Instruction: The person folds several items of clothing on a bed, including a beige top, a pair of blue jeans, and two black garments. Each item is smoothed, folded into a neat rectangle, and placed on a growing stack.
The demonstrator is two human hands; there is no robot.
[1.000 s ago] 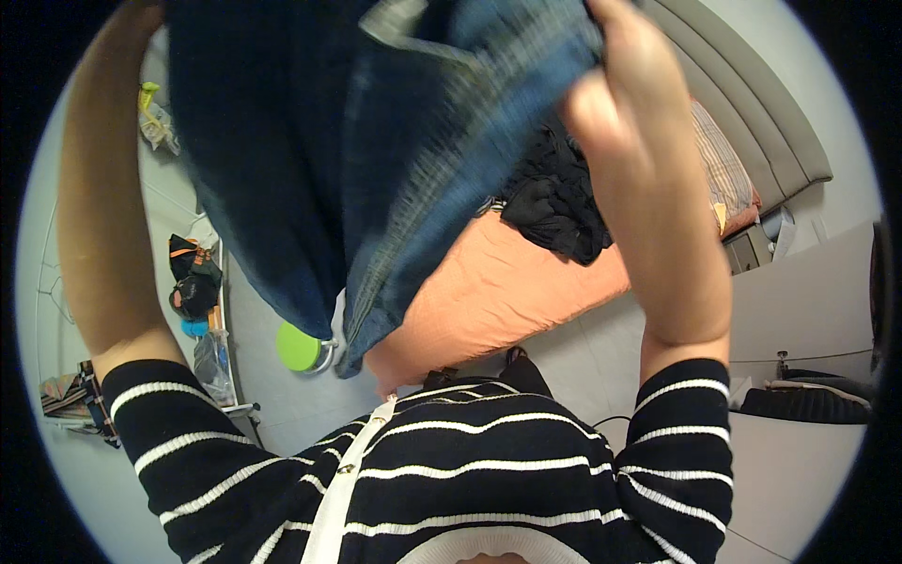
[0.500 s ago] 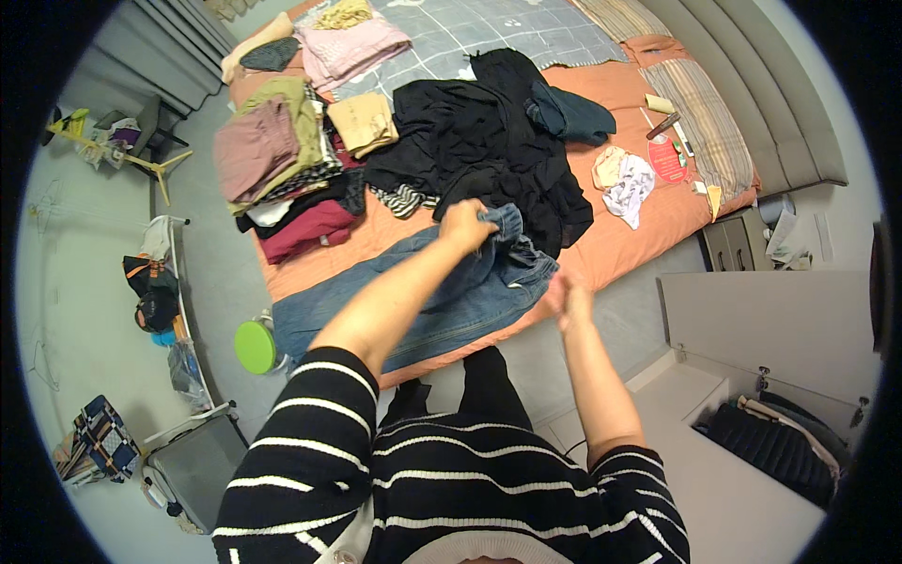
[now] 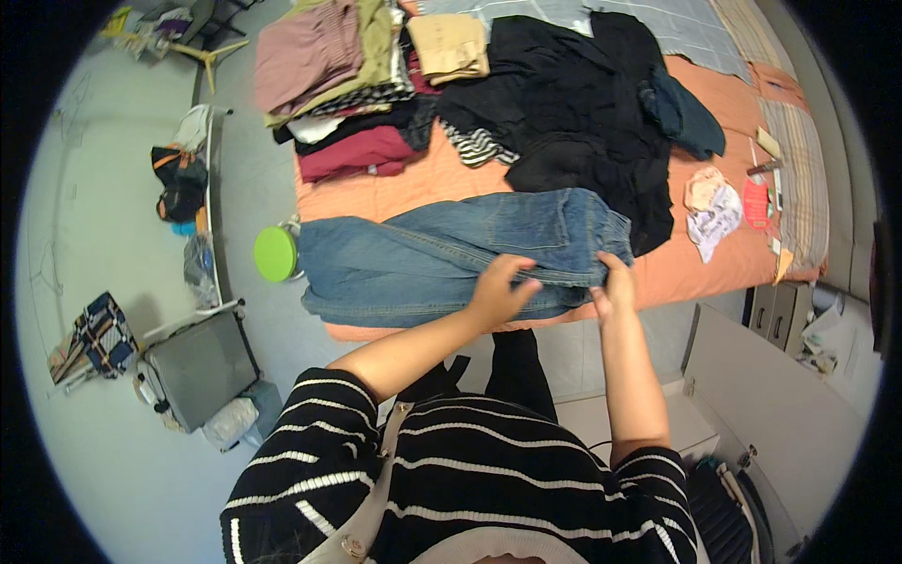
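A pair of blue jeans [image 3: 423, 249] lies lengthwise along the near edge of the bed, its elastic waistband to the right and a pocket facing up. My right hand [image 3: 615, 284] is closed on the near side of the waistband, thumb and fingers around the denim. Over the near leg, just below the pocket, my left hand [image 3: 500, 293] has its thumb and fingers apart and grips nothing. Beyond the jeans spreads a heap of black clothes [image 3: 564, 103], with a black-and-white striped piece [image 3: 477, 146] by its left side.
Folded clothes are stacked [image 3: 310, 56] at the bed's far left, beside folded beige trousers [image 3: 449, 47]. To the right lie a dark teal garment [image 3: 691, 117] and small pale cloths [image 3: 716, 221]. A green-topped stool [image 3: 275, 254] stands left of the orange bed sheet [image 3: 338, 199].
The jeans now lie flatter with the waistband spread out. My left hand has left the far side of the waistband and come nearer; my right hand has taken hold of the near side.
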